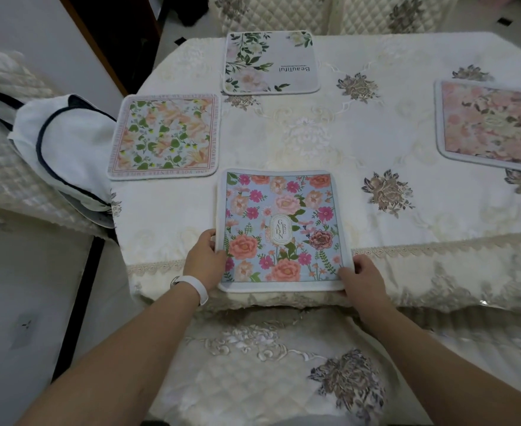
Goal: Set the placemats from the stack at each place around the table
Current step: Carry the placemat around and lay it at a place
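Observation:
A blue placemat (280,229) with pink and orange flowers and a "Garden" label lies at the near edge of the table (376,142), its front edge overhanging slightly. My left hand (205,259) grips its near left edge, and my right hand (360,276) grips its near right corner. Three other placemats lie flat on the table: a green-leaf one (164,136) at the left, a white "Beautiful" one (270,63) at the far side, and a pink floral one (492,124) at the right.
A white bag with dark trim (59,149) rests on the quilted chair (4,167) at the left. Another quilted chair (329,13) stands at the far side. A chair seat (268,364) with embroidered flowers is below me. The cream tablecloth hangs over the near edge.

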